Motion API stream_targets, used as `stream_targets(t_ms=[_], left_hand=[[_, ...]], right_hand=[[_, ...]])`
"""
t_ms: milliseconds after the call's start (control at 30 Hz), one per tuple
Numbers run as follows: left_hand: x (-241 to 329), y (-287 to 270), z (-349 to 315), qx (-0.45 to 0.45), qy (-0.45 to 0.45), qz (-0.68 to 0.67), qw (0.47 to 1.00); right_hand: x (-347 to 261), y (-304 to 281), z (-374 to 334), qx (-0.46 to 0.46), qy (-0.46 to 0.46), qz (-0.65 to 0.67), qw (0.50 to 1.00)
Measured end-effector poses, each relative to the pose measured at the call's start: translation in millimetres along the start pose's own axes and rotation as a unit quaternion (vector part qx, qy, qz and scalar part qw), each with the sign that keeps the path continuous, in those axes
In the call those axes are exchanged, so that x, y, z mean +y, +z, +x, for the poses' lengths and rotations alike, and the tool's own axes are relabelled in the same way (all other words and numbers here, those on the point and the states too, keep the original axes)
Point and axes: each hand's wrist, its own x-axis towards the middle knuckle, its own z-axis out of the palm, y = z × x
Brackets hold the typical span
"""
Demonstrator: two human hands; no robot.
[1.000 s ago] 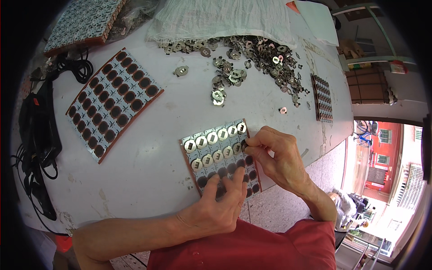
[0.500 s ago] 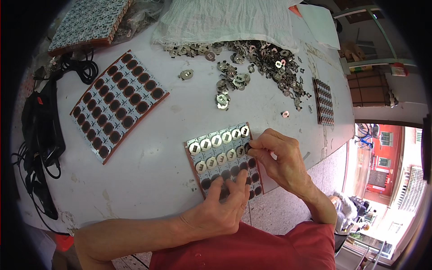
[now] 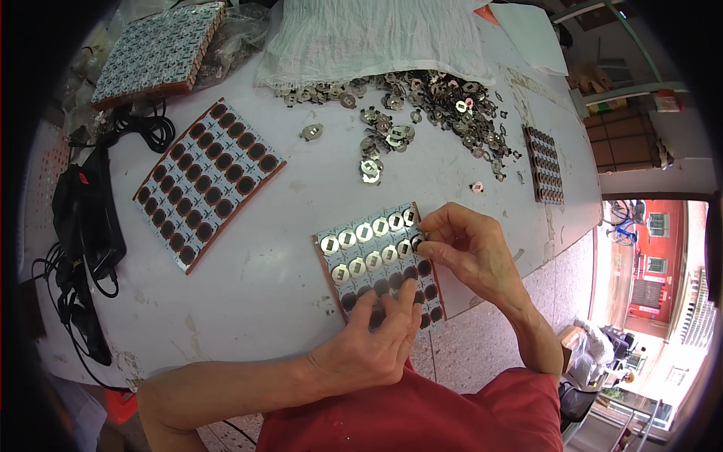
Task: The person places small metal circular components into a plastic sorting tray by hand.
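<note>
A light-blue circuit board panel with reddish-brown edges lies on the table before me. Shiny round metal clips fill its two far rows, while dark round pads show in the nearer rows. My left hand lies over the near part of the panel, fingers spread, with fingertips on the dark pads and some of them hidden. At the panel's right edge is my right hand, its thumb and index finger apart beside the end of the second row. A clip sits by those fingertips, partly covered.
A pile of loose metal clips spills from under a white woven sack. Another panel lies left, near a black power adapter with cables. Stacked panels stand far left; a small panel lies right.
My right thumb and index finger have moved apart from their pinch at the second row's right end. My left hand stays on the panel. The whole view has shifted slightly.
</note>
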Motion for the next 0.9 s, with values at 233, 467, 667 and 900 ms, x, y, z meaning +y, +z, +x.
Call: stream_targets(t_ms=[233, 467, 667, 900], left_hand=[[0, -1, 1, 0.0, 0.012, 0.007, 1.0], [4, 1, 0, 0.005, -0.002, -0.005, 1.0], [3, -1, 1, -0.012, 0.0, -0.011, 1.0], [4, 0, -1, -0.012, 0.005, -0.009, 1.0]], right_hand=[[-8, 2, 5, -0.005, 0.028, -0.073, 0.997], [8, -9, 4, -0.032, 0.062, 0.114, 0.991], [16, 6, -2, 0.039, -0.019, 0.044, 0.998], [8, -3, 11, -0.007, -0.032, -0.069, 0.997]])
